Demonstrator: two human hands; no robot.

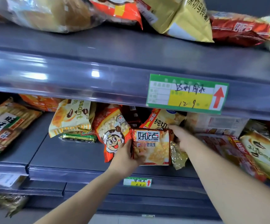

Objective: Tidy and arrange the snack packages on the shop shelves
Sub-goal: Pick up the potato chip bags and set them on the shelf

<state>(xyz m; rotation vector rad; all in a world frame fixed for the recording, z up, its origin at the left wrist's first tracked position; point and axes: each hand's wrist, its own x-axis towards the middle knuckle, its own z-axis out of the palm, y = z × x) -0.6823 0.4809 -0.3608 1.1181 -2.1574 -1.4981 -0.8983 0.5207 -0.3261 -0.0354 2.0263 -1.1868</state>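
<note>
Right at the front lip of the middle shelf [66, 159] we had a small green price tag [137, 182]. Just beyond it, our left hand [127, 157] gripped the red biscuit pack [152, 146] at its lower left corner, and our right hand [182, 138] clutched its upper right edge. The pack stood upright on the shelf, touching the orange cartoon bag [113, 135] on its left. Farther up, a yellow chip bag [189, 18] lay on the top shelf.

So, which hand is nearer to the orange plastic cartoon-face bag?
Left. The left hand touches the orange plastic cartoon-face bag; the right hand is beyond the red biscuit packet.
</note>
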